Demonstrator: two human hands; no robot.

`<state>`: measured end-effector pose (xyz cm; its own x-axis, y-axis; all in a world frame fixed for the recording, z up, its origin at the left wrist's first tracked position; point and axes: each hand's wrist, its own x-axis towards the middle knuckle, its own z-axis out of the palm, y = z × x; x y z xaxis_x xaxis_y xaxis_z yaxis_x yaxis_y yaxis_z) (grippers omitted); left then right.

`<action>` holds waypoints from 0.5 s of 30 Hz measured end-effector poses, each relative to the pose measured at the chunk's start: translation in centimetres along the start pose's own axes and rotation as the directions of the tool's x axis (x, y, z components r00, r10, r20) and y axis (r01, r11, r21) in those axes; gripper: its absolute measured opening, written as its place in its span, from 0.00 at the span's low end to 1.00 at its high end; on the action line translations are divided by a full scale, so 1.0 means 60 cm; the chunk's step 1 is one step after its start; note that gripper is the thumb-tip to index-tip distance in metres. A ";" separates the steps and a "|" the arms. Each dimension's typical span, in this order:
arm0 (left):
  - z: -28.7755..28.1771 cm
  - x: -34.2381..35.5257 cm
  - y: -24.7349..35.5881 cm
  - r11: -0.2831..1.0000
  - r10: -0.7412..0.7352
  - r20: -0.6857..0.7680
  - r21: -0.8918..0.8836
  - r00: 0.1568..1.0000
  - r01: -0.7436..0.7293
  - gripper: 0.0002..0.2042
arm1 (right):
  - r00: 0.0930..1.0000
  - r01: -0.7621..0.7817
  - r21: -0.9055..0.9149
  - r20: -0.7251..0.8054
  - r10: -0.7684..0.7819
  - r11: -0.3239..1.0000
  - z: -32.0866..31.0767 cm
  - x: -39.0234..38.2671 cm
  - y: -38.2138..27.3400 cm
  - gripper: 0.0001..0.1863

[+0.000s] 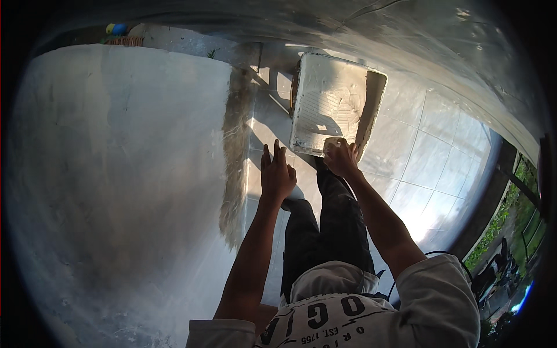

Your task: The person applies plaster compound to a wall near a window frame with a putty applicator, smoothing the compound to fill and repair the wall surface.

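My right hand (342,158) is closed at the near edge of a white paint tray (301,124). Its fingers grip a small pale paint-coated thing (332,142); the kind is hard to make out, and part of it is hidden by the hand. Inside the tray, white paint (342,104) is spread over a ridged slope. Further left, my left hand (277,173) is raised with its fingers stretched out and nothing in it. It hangs near the wall's unpainted brownish strip (235,156), apart from the tray.
A large pale wall (145,151) fills the left side. Another grey wall (429,52) curves across the top right. Light tiles (432,151) cover the floor, crossed by shadows. My dark-trousered legs (331,232) stand just before the tray. Grass (493,235) shows at far right.
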<state>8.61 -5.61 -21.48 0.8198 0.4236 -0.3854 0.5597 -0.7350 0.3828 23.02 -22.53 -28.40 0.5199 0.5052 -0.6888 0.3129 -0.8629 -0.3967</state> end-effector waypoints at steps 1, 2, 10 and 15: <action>-0.004 -0.008 0.001 1.000 -0.004 -0.025 -0.013 1.000 0.004 0.30 | 1.000 0.023 -0.016 -0.010 -0.023 1.000 0.001 0.000 0.008 0.28; -0.013 -0.012 0.017 1.000 -0.004 -0.056 -0.024 0.998 0.002 0.30 | 0.995 0.081 0.255 -0.069 -0.066 0.963 0.002 0.004 0.040 0.28; -0.119 -0.147 -0.007 0.986 -0.112 -0.387 -0.156 0.915 0.055 0.30 | 0.818 -0.202 0.978 0.197 -0.541 0.052 -0.126 -0.065 -0.146 0.22; -0.230 -0.275 -0.032 0.991 -0.122 -0.652 -0.118 0.748 0.059 0.27 | 0.521 -0.234 0.972 0.126 -0.844 0.001 -0.197 -0.155 -0.356 0.34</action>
<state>-4.33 -3.86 -4.26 0.6239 0.7520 0.2126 0.6175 -0.6411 0.4557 20.89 -8.69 -6.33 -0.0935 0.9906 -0.1002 -0.8942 -0.1278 -0.4290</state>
